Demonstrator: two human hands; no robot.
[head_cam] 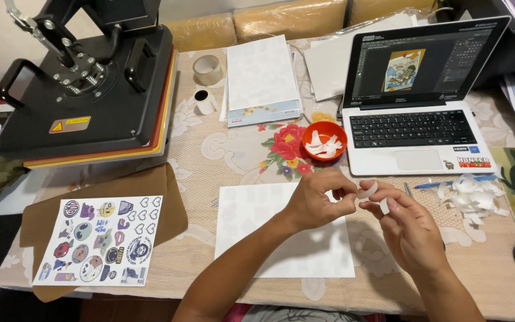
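both hands pinch small white scrap; scrap partly hidden by fingers.

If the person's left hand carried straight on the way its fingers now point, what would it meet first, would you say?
The left hand points rightward at the right hand, so it would most likely meet the small white paper scrap pinched between both hands, then the right hand's fingertips. Depth is hard to judge from above.

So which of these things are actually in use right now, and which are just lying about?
In use: left hand and right hand pinching a small white scrap; white sheet beneath them.

Lying about: heat press, sticker sheet, laptop, orange bowl, tape roll, scrap pile.
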